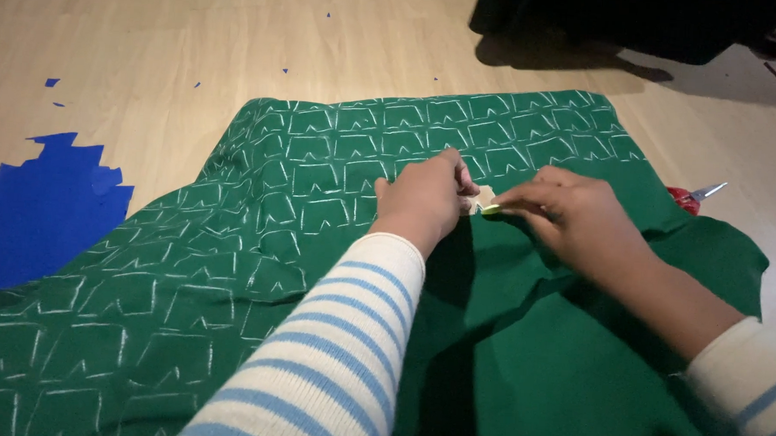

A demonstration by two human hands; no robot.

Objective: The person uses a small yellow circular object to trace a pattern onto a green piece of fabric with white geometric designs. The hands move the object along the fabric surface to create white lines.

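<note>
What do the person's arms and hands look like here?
Both hands are bare: no gloves, rings or watch visible on the left hand or right hand. Both arms wear ribbed white long sleeves with light blue horizontal stripes, the right pushed up the forearm.

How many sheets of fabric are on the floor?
2: the green sheet under both hands, chalk-marked, and the blue sheet at far left, partly cut away. Others may lie beyond the frame.
</note>
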